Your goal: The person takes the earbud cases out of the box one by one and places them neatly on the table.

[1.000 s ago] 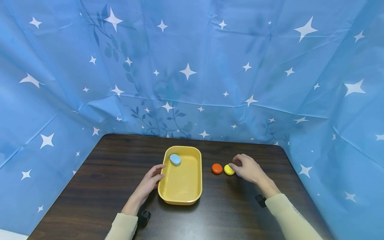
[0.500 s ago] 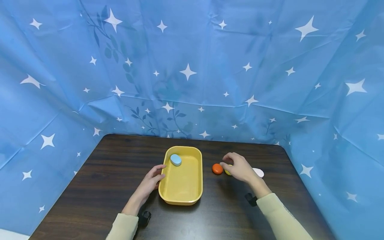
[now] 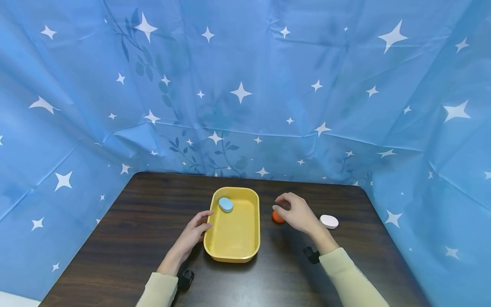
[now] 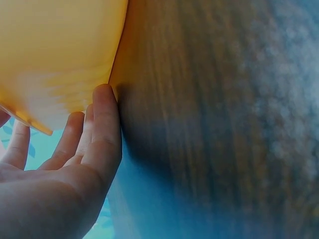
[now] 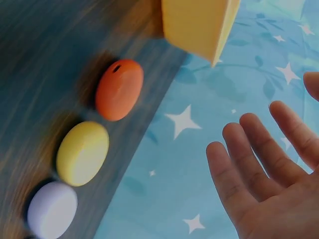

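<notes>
A yellow tray [image 3: 231, 238] stands on the dark wooden table, a light blue oval piece [image 3: 226, 204] inside it near the far left corner. My left hand [image 3: 193, 232] touches the tray's left side, fingertips at the rim and outer wall. My right hand [image 3: 297, 214] is raised over a row of smooth rounded pieces to the right, fingers relaxed and holding nothing. Below its fingertips shows an orange piece [image 3: 278, 216]. A yellow piece [image 5: 82, 153] and a pale lavender piece [image 5: 53, 210] follow in the right wrist view; the hand hides both from the head camera.
A white oval piece [image 3: 329, 221] lies right of my right wrist. Behind the table [image 3: 161, 204] hangs a blue curtain [image 3: 245, 111] with white stars, along the back and both sides. Black wrist devices sit under both forearms.
My right hand has moved left along the row, from beside the yellow piece to above the orange one. The white piece has come into view, the yellow one is now covered. My left hand stays put.
</notes>
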